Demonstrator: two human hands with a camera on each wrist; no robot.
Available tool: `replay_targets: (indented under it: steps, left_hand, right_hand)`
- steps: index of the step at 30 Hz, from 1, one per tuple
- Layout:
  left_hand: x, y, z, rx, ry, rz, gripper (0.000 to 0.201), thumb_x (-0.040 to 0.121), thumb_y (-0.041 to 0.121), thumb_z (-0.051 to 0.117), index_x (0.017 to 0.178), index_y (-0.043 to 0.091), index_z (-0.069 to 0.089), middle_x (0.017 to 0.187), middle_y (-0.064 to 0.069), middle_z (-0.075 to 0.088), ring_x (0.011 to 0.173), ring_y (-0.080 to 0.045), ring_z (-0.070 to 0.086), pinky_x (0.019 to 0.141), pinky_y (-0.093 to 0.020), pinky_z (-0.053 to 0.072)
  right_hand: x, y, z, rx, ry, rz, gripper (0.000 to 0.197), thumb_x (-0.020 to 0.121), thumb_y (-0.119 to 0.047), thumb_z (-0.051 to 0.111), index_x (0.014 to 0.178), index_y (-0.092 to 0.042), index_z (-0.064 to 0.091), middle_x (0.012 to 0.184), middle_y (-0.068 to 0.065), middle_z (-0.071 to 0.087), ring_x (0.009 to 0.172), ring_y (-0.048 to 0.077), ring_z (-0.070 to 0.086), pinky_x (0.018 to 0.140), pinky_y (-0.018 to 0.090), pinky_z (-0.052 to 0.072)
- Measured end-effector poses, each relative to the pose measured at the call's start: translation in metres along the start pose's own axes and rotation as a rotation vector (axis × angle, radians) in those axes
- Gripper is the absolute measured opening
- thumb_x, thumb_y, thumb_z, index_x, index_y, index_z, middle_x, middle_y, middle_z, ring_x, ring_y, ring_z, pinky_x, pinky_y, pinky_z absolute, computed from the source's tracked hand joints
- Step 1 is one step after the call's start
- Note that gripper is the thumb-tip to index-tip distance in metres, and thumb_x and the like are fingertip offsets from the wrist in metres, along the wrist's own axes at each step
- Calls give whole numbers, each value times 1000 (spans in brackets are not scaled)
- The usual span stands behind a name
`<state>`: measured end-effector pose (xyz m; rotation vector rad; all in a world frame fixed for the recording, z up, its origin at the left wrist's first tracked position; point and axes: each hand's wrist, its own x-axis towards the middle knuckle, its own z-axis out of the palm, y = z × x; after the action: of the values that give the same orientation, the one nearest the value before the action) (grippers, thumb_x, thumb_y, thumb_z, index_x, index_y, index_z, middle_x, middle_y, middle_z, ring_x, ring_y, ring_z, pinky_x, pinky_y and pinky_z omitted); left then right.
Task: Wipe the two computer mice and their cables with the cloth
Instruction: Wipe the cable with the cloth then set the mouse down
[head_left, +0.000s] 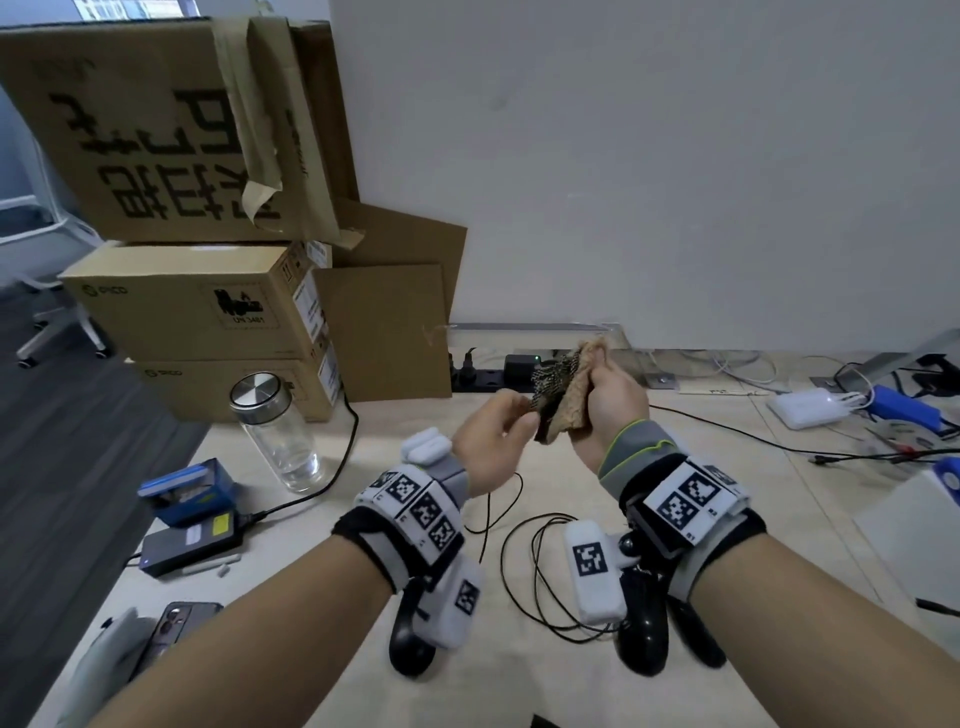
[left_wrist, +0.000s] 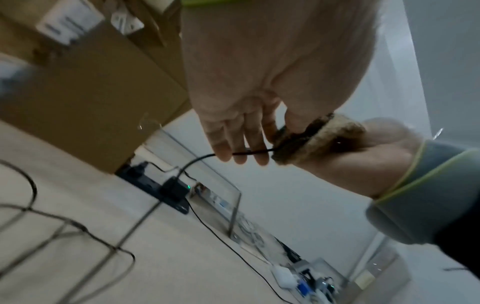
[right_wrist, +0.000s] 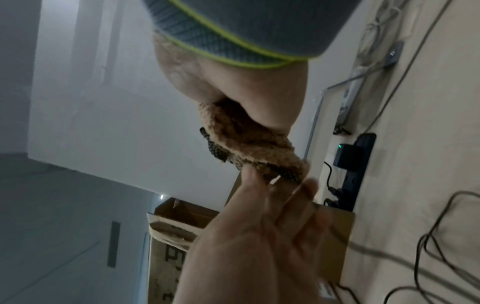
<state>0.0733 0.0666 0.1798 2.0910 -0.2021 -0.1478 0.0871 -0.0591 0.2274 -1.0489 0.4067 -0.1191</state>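
Your right hand (head_left: 615, 410) clenches the folded cloth (head_left: 563, 389) around a cable (left_wrist: 249, 152), raised above the desk (head_left: 363, 519). Your left hand (head_left: 491, 447) pinches that cable beside the cloth. Both mice (head_left: 641, 623) lie below your wrists.

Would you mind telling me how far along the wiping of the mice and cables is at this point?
Nothing can be confirmed as finished. In hand: the right hand grips the folded cloth around a thin black cable, which the left hand holds raised above the desk. Both mice, one under the left wrist and another under the right, lie on the desk; whether they have been wiped cannot be told.
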Motion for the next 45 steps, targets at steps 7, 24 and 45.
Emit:
replay_targets:
  steps: [7, 24, 45]
  left_hand:
    - [-7, -2, 14, -68, 257, 70, 25, 98, 41, 45, 100, 17, 47, 56, 3, 51, 47, -10, 40, 50, -29, 34]
    - [-19, -16, 2, 235, -111, -203, 49, 95, 58, 39, 118, 15, 40, 104, 5, 68, 93, -18, 64, 81, -34, 47]
    - [-9, 25, 14, 324, 244, 299, 14, 80, 11, 55, 77, 21, 45, 77, 6, 48, 71, -19, 46, 61, -32, 34]
  right_hand:
    - [2, -7, -8, -49, 82, -12, 26, 102, -26, 40, 90, -12, 59, 70, 3, 55, 61, 15, 54, 56, 26, 47]
    - [-5, 14, -29, -117, -64, -46, 30, 102, -27, 39, 84, -15, 60, 62, 2, 62, 60, 26, 56, 67, 41, 51]
    - [-20, 31, -27, -15, -161, 158, 40, 99, -36, 43, 94, -7, 70, 86, 13, 74, 79, 25, 70, 70, 37, 57]
